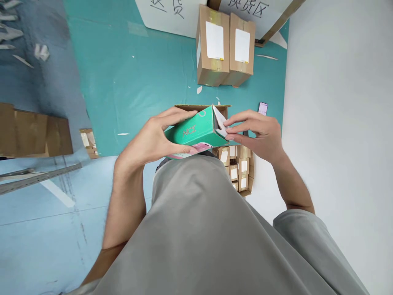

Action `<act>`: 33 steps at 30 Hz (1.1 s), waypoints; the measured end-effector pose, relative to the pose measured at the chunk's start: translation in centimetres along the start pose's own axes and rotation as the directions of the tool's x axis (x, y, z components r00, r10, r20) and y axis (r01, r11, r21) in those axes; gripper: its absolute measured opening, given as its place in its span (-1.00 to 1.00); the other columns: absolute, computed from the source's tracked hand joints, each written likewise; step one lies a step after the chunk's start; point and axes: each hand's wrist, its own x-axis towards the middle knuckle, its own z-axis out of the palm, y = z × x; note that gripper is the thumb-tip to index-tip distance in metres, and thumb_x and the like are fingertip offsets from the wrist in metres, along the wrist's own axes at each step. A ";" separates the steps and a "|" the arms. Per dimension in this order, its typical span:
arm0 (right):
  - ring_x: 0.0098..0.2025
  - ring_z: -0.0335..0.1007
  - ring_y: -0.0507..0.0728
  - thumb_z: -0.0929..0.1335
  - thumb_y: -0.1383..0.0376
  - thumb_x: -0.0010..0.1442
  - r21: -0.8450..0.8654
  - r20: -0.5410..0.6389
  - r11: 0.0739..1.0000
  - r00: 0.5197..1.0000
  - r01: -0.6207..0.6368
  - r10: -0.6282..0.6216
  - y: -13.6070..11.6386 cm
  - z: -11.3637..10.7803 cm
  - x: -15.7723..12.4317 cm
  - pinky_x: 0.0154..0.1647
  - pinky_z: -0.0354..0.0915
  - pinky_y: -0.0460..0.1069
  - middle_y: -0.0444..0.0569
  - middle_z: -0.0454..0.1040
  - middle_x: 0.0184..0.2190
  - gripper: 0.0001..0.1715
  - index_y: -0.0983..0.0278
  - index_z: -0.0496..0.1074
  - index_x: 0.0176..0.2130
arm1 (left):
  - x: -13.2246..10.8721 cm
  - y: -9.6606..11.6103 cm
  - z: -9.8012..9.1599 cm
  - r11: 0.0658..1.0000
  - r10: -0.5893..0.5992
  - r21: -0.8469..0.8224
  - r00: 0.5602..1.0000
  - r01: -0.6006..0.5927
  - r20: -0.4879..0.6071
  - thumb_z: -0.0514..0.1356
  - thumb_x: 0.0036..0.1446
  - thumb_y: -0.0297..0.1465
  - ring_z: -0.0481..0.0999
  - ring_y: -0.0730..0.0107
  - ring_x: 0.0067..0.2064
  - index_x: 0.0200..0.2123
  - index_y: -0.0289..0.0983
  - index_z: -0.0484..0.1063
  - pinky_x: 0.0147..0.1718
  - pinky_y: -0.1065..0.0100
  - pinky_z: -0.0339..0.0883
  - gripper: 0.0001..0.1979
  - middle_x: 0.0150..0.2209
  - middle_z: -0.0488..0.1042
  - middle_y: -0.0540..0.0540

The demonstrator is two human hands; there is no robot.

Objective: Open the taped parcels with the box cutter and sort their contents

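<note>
A green product box [196, 130] with pink artwork and printed letters is held up in front of my body, its right end lifted higher. My left hand [153, 137] wraps round its left part, fingers on the upper edge and thumb along the lower edge. At the right end a white end flap [220, 121] stands partly open. The fingers of my right hand [259, 131] pinch this flap. Behind and below the green box, the rim of an open brown carton [229, 111] shows; its inside is mostly hidden.
Two taped cartons [213, 49] with white labels stand at the back of the green table [147, 82]. A phone [263, 108] lies at the right by the white wall. Below the table edge, a large carton [252, 176] holds several small labelled boxes. Brown cartons [33, 133] stand at left.
</note>
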 end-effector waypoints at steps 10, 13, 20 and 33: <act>0.58 0.34 0.43 0.54 -0.13 0.47 -0.020 -0.131 0.972 0.965 -0.233 0.229 0.1 5.5 -0.9 0.43 0.54 0.41 0.17 0.39 0.53 -0.33 0.01 0.52 0.41 | 1.2 -1.8 2.8 0.993 -0.059 0.080 0.953 0.086 -0.297 0.63 0.06 0.10 0.58 -0.14 0.36 0.37 0.00 0.58 0.35 -0.09 0.52 -0.14 0.28 0.62 -0.16; 0.65 0.22 0.42 0.57 -0.20 0.39 0.130 -0.198 0.925 0.905 -0.357 0.377 0.8 9.7 0.4 0.37 0.61 0.36 0.17 0.19 0.63 -0.06 -0.05 0.30 0.54 | 1.8 -2.0 4.7 0.988 -0.085 0.085 0.908 0.131 -0.410 0.60 0.13 0.07 0.53 -0.15 0.41 0.41 -0.02 0.53 0.39 -0.11 0.48 -0.15 0.34 0.58 -0.19; 0.49 0.45 0.36 0.24 -0.41 0.52 0.223 -0.431 0.929 0.825 -0.294 0.364 6.4 12.0 3.8 0.36 0.60 0.26 0.21 0.38 0.52 -0.13 0.07 0.32 0.44 | 0.8 -4.2 3.2 0.960 -0.169 -0.260 0.955 0.104 -0.244 0.58 0.10 0.17 0.52 -0.21 0.47 0.37 -0.11 0.56 0.43 -0.16 0.47 -0.11 0.42 0.56 -0.29; 0.46 0.47 0.38 0.46 -0.42 0.37 0.322 -0.405 0.915 0.839 -0.242 0.364 8.7 8.4 7.7 0.41 0.59 0.35 0.11 0.51 0.37 -0.14 0.03 0.43 0.33 | 0.2 -6.8 4.3 0.828 -0.369 -0.529 0.892 0.188 -0.260 0.73 -0.15 -0.03 0.66 -0.14 0.29 0.18 -0.16 0.63 0.23 -0.05 0.66 -0.16 0.33 0.62 -0.30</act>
